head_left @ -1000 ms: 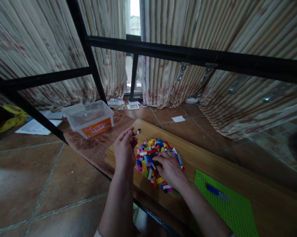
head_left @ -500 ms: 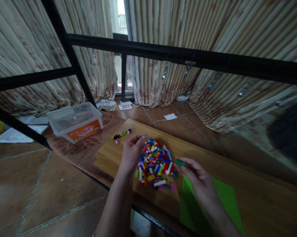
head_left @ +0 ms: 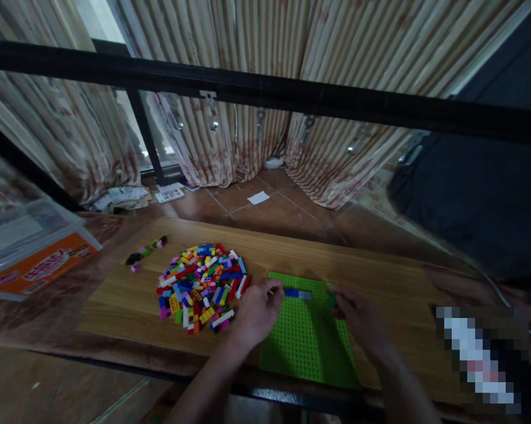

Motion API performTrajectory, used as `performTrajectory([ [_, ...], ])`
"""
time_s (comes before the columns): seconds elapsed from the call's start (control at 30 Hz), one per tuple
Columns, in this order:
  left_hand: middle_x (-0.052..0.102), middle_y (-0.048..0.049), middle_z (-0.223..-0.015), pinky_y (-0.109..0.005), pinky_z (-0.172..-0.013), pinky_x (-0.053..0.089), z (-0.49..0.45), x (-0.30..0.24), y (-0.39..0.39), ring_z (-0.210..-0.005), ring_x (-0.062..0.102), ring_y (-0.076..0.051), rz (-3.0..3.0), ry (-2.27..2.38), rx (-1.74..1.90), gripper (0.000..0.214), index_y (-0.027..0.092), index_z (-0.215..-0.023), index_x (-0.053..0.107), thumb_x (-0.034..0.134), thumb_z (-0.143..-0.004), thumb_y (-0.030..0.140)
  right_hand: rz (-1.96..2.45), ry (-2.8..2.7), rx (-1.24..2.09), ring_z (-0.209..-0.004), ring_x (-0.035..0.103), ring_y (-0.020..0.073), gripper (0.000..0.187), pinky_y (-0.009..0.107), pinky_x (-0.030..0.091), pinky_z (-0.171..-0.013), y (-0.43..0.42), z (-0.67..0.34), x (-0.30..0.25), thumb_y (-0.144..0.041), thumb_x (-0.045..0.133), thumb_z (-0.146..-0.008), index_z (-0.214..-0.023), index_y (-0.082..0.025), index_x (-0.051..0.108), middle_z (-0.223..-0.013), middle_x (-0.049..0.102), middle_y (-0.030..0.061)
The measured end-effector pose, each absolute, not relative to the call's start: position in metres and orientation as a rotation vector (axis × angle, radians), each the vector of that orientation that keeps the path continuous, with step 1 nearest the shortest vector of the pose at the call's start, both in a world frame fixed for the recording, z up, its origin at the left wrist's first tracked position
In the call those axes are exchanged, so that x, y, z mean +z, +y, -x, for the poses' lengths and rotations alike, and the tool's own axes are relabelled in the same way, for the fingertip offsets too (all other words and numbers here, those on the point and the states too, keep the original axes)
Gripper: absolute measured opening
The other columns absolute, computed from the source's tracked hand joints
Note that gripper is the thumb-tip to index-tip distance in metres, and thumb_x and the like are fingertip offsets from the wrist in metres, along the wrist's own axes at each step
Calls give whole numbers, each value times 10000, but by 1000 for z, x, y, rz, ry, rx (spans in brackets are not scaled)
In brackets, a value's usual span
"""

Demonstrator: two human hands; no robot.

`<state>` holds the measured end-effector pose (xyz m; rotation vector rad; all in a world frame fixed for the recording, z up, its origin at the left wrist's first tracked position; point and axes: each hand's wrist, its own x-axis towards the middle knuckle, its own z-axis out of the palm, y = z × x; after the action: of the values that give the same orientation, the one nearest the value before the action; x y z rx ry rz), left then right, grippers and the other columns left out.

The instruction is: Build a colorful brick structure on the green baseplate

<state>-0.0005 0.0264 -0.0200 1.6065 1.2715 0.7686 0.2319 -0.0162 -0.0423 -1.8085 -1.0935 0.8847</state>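
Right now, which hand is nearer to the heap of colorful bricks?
Left. The left hand is just right of the heap, at the left edge of the green baseplate; the right hand is farther off, at the baseplate's right edge.

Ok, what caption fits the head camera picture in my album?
Left hand and right hand, with a dark green brick in the right, at a green studded baseplate beside piled toy bricks.

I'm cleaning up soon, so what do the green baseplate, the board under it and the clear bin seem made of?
The green baseplate: likely matte plastic, given its uniform colour and regular studs. The board: wood or wood-look laminate, smooth, with visible grain. The clear bin: probably smooth plastic, translucent with pale edges.
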Motion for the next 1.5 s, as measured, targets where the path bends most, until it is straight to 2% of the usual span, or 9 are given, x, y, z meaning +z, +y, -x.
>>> performTrajectory([
  [0.17,711,-62,-898,-267,-689,474,-18,-24,26,-738,638,-163,-1693,1318,696,277,182,-1067,676,502,-858,232,1854,-1447,732,-789,664,222,317,399,502,-771,-15,-228,-55,-330,505,-798,-999,-196,710,-863,736,62],
  [0.27,705,-74,-1007,-277,-733,482,-25,-26,27,-793,647,-169,-1754,1336,690,282,189,-1085,662,507,-849,199,1799,-1495,836,-714,658,199,312,357,498,-704,-12,-220,-57,-298,517,-803,-1061,-193,656,-799,727,36],
  [0.4,693,-93,-1064,-297,-761,484,-26,-28,29,-800,651,-177,-1796,1368,636,302,183,-1106,649,501,-843,168,1733,-1538,916,-744,660,192,202,327,490,-693,-9,-216,-54,-297,543,-796,-935,-206,659,-804,717,22],
  [0.57,704,-84,-973,-305,-783,481,-23,-28,30,-819,656,-186,-1786,1385,593,301,182,-1097,650,505,-836,140,1850,-1442,755,-744,656,198,211,346,494,-713,-15,-218,-48,-349,585,-777,-903,-204,670,-825,714,36],
  [0.67,700,-97,-1014,-311,-807,478,-21,-28,29,-874,662,-198,-1790,1396,577,313,177,-1107,644,488,-841,127,1920,-1438,724,-708,645,192,261,339,498,-687,-21,-215,-47,-370,617,-755,-947,-200,667,-805,702,33],
  [0.93,710,-103,-1002,-326,-825,474,-16,-27,28,-897,668,-216,-1787,1402,537,332,181,-1107,645,456,-845,107,2056,-1646,406,-720,643,212,185,340,472,-679,-31,-190,-54,-261,560,-778,-925,-201,656,-831,696,58],
  [1.17,712,-101,-1031,-333,-851,475,-16,-29,25,-951,661,-224,-1766,1402,540,330,186,-1106,652,466,-843,119,1988,-1629,382,-650,650,197,214,293,433,-586,-28,-148,-54,-302,521,-822,-1000,-213,599,-793,698,32],
  [1.37,704,-98,-1076,-334,-907,472,-14,-32,26,-1014,652,-219,-1748,1380,555,338,188,-1101,655,463,-837,101,2034,-1638,306,-650,652,200,154,280,384,-565,-24,-133,-59,-333,544,-848,-928,-205,577,-783,697,43],
  [1.5,706,-94,-1084,-328,-913,474,-12,-31,25,-1018,653,-212,-1714,1365,594,343,191,-1112,657,458,-847,103,1985,-1614,399,-616,626,189,161,282,387,-576,-24,-140,-55,-376,571,-842,-842,-215,577,-724,680,23],
])
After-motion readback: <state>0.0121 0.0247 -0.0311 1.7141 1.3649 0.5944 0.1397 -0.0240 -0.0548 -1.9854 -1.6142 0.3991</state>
